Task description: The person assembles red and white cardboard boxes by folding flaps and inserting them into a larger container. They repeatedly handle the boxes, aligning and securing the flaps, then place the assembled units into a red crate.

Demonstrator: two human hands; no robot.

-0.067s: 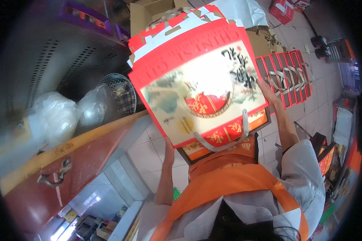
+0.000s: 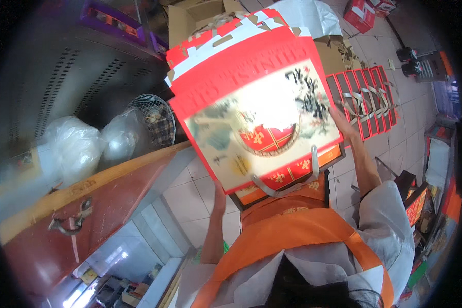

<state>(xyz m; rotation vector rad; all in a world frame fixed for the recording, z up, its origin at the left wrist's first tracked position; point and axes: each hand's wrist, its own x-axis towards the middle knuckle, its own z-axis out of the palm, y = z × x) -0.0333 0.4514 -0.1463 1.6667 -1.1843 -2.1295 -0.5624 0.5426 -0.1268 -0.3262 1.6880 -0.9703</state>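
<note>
In front of my orange apron I hold a gift box (image 2: pixel 287 174), its brown rim and red and orange contents showing at the near edge. Several flat red printed cardboard sleeves (image 2: pixel 210 128) lie over it, with notched red and white flaps at the far end and a round picture glaring in the light. A grey ribbon handle (image 2: pixel 314 159) loops over the near edge. My left hand (image 2: pixel 219 191) grips the near left corner; my right hand (image 2: pixel 342 123) grips the right side. Most fingers on both hands are hidden behind the load.
Red-edged boxes with ribbon handles (image 2: pixel 364 102) stand in a row on the tiled floor at right. An open cardboard box (image 2: pixel 192 18) is beyond the load. At left, a wood-edged counter (image 2: pixel 77 190) holds clear plastic bags (image 2: pixel 73 146) and a wire basket (image 2: pixel 151 110).
The gift box and sleeves have shifted slightly right and toward me. Both hands keep their hold and move with them.
</note>
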